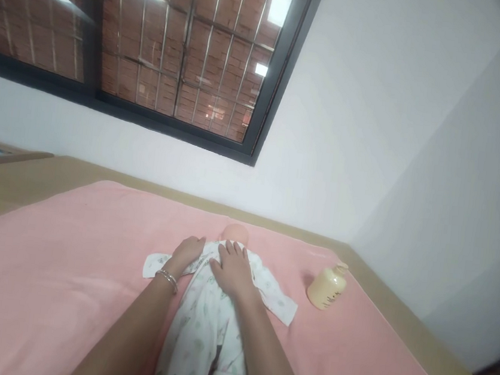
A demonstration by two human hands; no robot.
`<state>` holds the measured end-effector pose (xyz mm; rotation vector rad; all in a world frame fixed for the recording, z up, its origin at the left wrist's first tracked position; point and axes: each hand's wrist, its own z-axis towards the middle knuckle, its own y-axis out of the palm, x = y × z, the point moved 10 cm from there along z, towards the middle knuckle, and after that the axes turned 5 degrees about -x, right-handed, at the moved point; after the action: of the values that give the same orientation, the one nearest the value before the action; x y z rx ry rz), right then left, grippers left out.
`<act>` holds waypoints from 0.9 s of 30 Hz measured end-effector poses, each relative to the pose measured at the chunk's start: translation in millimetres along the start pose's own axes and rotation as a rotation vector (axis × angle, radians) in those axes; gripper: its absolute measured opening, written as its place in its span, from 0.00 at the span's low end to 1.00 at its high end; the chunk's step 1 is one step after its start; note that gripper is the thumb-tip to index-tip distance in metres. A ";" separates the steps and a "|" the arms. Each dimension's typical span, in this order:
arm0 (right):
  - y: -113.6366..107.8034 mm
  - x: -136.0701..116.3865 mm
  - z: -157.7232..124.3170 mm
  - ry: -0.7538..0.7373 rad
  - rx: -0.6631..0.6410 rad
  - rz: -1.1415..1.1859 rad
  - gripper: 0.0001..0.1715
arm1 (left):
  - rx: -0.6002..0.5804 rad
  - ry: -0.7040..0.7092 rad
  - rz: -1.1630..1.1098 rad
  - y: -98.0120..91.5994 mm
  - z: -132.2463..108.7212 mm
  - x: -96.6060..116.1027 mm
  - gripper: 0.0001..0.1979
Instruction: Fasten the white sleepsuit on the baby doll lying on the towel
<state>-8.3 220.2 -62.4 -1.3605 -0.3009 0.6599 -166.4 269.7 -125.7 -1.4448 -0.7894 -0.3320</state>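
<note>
A baby doll lies on its back with its bald head (pixel 236 233) away from me, partly hidden behind my fingers. White baby clothes with small printed figures (pixel 199 320) are on or over it, the sleeves spread to both sides. Resting flat on the upper chest of the clothes, my right hand (pixel 234 267) has its fingers spread. My left hand (pixel 188 251), with silver bangles at its wrist, is curled at the left shoulder of the clothes and appears to grip the cloth; its fingertips are partly hidden.
A pink blanket (pixel 63 274) covers the tan padded surface (pixel 14 197) under the doll. To the right stands a cream-yellow bottle (pixel 327 288) with a dark drawing on it. Behind are a white wall (pixel 337 131) and a dark-framed window (pixel 172 118) with metal bars.
</note>
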 end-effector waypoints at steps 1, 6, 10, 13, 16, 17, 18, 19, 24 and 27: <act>-4.1 -1.4 -0.5 0.000 0.038 0.000 0.32 | 0.004 0.006 -0.010 -0.2 -0.7 1.0 0.30; -7.5 -5.4 -0.8 -0.003 0.085 0.003 0.29 | 0.013 0.030 -0.007 -0.2 -1.9 4.0 0.32; -8.0 7.5 -0.5 0.109 0.152 0.030 0.32 | -0.004 0.028 0.017 2.6 1.4 2.4 0.31; -2.6 18.5 0.2 0.207 0.135 0.043 0.33 | -0.026 0.030 0.004 5.1 2.7 1.9 0.31; -0.1 22.0 0.5 0.247 0.122 0.056 0.33 | -0.027 0.027 -0.006 4.2 1.8 2.8 0.31; -3.5 21.8 -0.3 0.251 0.157 0.051 0.34 | -0.023 0.026 -0.006 3.2 1.3 3.4 0.30; -5.9 20.5 -1.0 0.245 0.181 0.042 0.35 | -0.021 0.027 -0.004 2.4 1.0 4.2 0.30; -5.9 18.8 -1.0 0.234 0.183 0.033 0.35 | -0.023 0.031 0.000 2.0 0.8 5.2 0.29; 7.3 16.9 -0.5 0.214 0.084 0.039 0.35 | -0.042 0.052 0.005 3.3 2.7 6.6 0.28; 3.3 17.6 -1.9 0.212 0.139 0.034 0.37 | -0.026 0.061 0.003 1.5 2.9 7.2 0.27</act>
<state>5.7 229.3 -69.0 -1.2914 -0.0611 0.5487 -161.1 274.4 -122.3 -1.4534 -0.7360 -0.3828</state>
